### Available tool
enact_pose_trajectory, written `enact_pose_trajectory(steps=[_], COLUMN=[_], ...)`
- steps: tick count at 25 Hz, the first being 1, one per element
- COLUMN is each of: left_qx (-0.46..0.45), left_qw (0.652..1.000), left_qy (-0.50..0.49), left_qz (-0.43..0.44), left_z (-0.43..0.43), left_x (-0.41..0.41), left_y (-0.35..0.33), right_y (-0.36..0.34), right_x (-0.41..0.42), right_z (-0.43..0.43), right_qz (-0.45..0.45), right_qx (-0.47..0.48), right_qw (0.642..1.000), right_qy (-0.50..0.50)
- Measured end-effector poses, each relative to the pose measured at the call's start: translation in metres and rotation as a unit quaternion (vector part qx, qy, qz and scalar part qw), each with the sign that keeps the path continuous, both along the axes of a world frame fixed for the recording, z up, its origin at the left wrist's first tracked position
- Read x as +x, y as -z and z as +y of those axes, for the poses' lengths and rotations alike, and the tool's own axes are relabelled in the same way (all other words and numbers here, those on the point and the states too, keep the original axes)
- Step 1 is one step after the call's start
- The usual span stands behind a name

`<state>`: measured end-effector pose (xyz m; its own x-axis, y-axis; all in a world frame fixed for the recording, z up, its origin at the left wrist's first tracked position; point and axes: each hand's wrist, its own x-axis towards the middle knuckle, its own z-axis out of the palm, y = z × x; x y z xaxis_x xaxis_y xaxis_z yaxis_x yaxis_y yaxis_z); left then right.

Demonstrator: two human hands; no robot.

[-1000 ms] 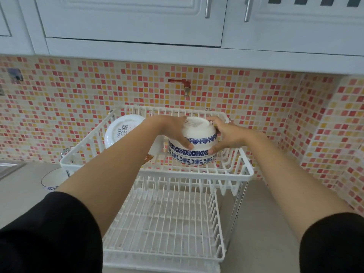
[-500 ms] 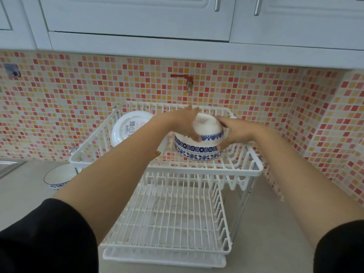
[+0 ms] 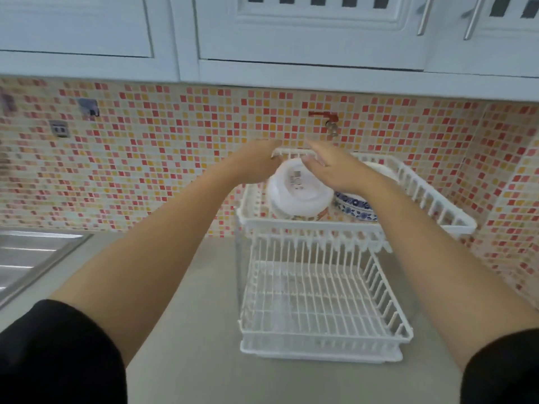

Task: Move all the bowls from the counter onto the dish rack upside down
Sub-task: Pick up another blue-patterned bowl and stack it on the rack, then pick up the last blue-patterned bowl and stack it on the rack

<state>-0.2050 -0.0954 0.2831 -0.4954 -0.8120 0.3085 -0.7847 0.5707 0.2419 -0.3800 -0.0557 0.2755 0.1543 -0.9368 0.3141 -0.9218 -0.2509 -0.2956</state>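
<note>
**Two bowls on the rack's top tier, both hands above them**

A beige counter [image 3: 201, 301] runs along a wall of small red, orange and cream mosaic tiles [image 3: 163, 170], with white cupboards [image 3: 306, 30] hanging over it. A steel sink [image 3: 26, 258] is set in at the counter's left edge. Two small fittings [image 3: 59, 128] and a red tap [image 3: 325, 119] are fixed on the tiles.

The white two-tier dish rack [image 3: 320, 287] stands toward the counter's back right corner. On its upper tier a white bowl [image 3: 297, 192] lies upside down, base up, with a label on it. Just to its right sits a blue-patterned bowl [image 3: 354, 205], partly hidden by the right wrist. The lower tier holds nothing.

The left hand [image 3: 256, 163] and right hand [image 3: 332, 170] hover over the white bowl, fingers loosely spread and gripping nothing; the blur leaves it unclear whether the fingers touch the bowl. Black sleeves [image 3: 55, 354] cover both upper arms.
</note>
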Motion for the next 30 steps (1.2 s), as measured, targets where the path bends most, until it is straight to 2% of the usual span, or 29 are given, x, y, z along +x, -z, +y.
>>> enact_pose_trajectory(steps=[6,13,21,30], left_qx=[0.027,0.094,0.183,0.263], left_qw=[0.997,0.986,0.961,0.926], left_qy=[-0.063,-0.127,-0.207,-0.269], left_qz=[-0.030,-0.056,-0.029,-0.026], left_z=[0.006,-0.018,-0.075,-0.200], left_x=[0.157,0.257,0.317,0.337], left_y=[0.030,0.098,0.195,0.287], right_y=[0.033,0.096,0.199,0.302], right_x=[0.153,0.270,0.314,0.322], right_z=[-0.006,-0.034,-0.104,-0.242], right_qz=[0.007,-0.004,-0.101,-0.139], right_qx=[-0.004,0.027,0.097,0.199], right_qw=[1.000,1.000,0.988,0.962], right_qy=[-0.023,0.016,0.072,0.123])
